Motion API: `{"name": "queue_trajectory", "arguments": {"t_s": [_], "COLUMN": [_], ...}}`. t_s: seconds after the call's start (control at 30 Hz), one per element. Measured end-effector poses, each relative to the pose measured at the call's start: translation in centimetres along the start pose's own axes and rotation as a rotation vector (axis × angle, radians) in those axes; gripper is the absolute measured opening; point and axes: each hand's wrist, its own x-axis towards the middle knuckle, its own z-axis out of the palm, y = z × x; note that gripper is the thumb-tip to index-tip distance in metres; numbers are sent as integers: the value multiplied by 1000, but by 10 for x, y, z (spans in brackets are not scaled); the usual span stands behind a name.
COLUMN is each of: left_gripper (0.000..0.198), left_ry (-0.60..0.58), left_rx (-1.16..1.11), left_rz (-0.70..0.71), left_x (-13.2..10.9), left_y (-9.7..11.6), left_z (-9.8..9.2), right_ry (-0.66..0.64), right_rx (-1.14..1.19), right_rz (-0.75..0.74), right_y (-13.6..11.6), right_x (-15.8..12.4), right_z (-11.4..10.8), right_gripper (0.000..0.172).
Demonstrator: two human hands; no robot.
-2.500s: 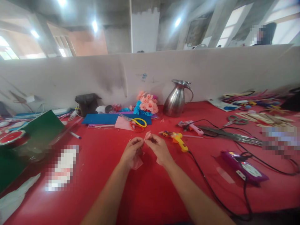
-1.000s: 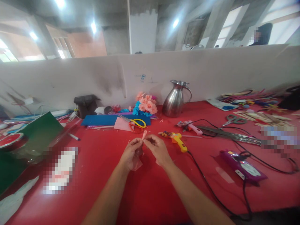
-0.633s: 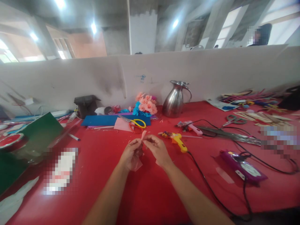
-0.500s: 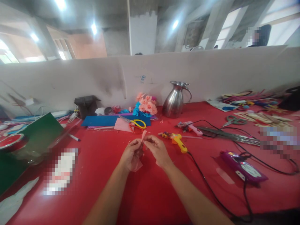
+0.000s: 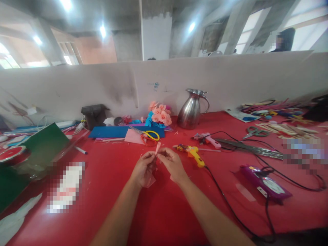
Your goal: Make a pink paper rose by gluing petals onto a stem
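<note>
A small rolled piece of pink paper [image 5: 158, 147] stands upright between my fingertips over the red table. My left hand [image 5: 145, 166] is closed, pinching its base, and a flat pink piece of paper [image 5: 149, 181] shows under the palm. The fingers of my right hand [image 5: 171, 162] pinch the same roll from the other side. Just beyond my hands lie yellow-handled scissors [image 5: 151, 135] on a pink sheet [image 5: 133, 136] and a blue sheet [image 5: 110, 132]. A yellow glue gun [image 5: 195, 155] rests right of my right hand.
Behind stand a bunch of pink paper flowers [image 5: 162, 114] and a steel jug [image 5: 190, 111]. To the right are a pink glue gun [image 5: 212, 140], metal wires [image 5: 251, 148], green-handled scissors [image 5: 257, 132] and a purple power strip [image 5: 266, 184] with black cables. A green sheet [image 5: 48, 147] leans at left.
The top of the pink paper has turned a little between my fingertips and now looks like a rounder roll. Both hands stay nearly in the same place.
</note>
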Motion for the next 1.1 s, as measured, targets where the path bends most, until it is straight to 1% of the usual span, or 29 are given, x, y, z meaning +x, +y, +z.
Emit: {"name": "queue_trajectory", "arguments": {"t_s": [0.2,0.37,0.47,0.57,0.67,0.77,0.83,0.9,1.03,1.1], "left_gripper": [16,17,17,17,19,22,22,19,19,20], "left_ry": [47,91,111,108,114,130,126,116,98,95], "left_rx": [54,102,123,110,38,-53,-82,-96,-126,-127], "left_rz": [61,121,119,99,88,38,0,-26,-47,-52], "left_x": [1,3,4,3,2,2,3,3,4,4], "left_y": [-7,-9,-9,-9,-7,-5,-3,-1,1,2], "left_z": [-2,-3,-3,-2,0,0,-1,-2,-3,-3], "right_ry": [60,31,20,-18,-86,-160,-182,-159,-4,48], "right_rx": [-138,-168,-201,-251,-306,-373,-402,-399,-328,-271], "right_rz": [-60,-73,-102,-145,-215,-312,-347,-339,-232,-180], "right_y": [3,1,-2,-7,-11,-15,-18,-19,-18,-15], "right_x": [0,-2,-4,-8,-12,-16,-18,-19,-16,-13], "right_z": [-2,-1,0,3,4,5,5,5,2,1], "right_gripper": [13,14,15,20,24,19,15,14,17,19]}}
